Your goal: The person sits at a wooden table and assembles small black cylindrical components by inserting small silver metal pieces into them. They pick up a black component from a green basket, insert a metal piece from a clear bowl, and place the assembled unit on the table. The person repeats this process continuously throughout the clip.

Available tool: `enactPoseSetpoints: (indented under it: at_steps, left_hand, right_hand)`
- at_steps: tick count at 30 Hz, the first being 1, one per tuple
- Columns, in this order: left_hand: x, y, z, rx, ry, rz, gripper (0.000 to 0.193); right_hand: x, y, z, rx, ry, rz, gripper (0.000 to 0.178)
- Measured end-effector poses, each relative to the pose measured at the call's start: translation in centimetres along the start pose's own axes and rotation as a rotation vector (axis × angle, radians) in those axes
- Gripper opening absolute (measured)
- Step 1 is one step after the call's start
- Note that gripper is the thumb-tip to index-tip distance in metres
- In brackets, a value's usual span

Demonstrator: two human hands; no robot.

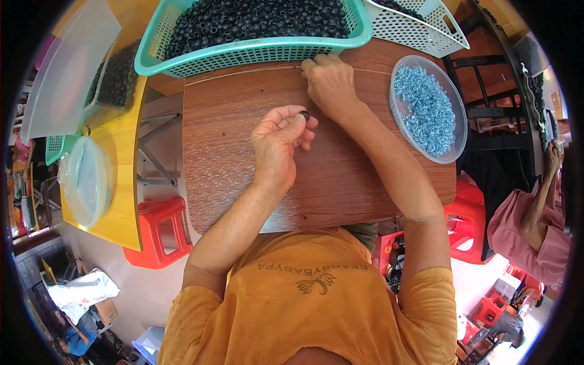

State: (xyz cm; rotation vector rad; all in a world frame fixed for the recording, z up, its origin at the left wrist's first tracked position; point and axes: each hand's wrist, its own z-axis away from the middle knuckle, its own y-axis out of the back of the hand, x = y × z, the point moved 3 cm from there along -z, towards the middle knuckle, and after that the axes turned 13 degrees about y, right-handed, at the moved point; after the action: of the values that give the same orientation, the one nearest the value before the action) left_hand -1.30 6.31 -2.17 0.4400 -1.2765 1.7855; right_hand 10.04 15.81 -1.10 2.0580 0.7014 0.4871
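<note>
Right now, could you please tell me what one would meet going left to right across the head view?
Round tub, left red stool, left hand, right hand, bead bowl, pink garment.

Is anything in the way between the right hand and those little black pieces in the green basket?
Yes, the near wall of the green basket stands between the right hand and the black pieces inside. No lid shows, so the way over the rim looks open.
</note>
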Motion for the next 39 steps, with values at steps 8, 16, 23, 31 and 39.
enactPoseSetpoints:
  at_steps: [8, 16, 23, 31, 39]
  left_hand:
    - [0.3, 0.3, -0.1, 0.013, 0.006, 0.008, 0.015]
    - [0.2, 0.3, -0.1, 0.009, 0.033, 0.036, 0.014]
    - [0.2, 0.5, -0.2, -0.012, 0.037, 0.029, 0.014]
    - [0.5, -0.1, 0.2, -0.101, 0.073, 0.065, 0.014]
    - [-0.3, -1.0, 1.3, -0.146, -0.001, -0.098, 0.014]
  right_hand:
    - [0.1, 0.2, -0.5, -0.106, -0.219, -0.210, 0.013]
    - [0.5, 0.2, 0.1, -0.044, -0.138, -0.174, 0.007]
    - [0.8, 0.8, -0.1, -0.106, -0.183, -0.236, 0.005]
    - [-1.5, 7.9, 2.8, 0.035, -0.441, -0.828, 0.011]
    - [-3.8, 10.1, 5.7, 0.030, -0.531, -0.981, 0.011]
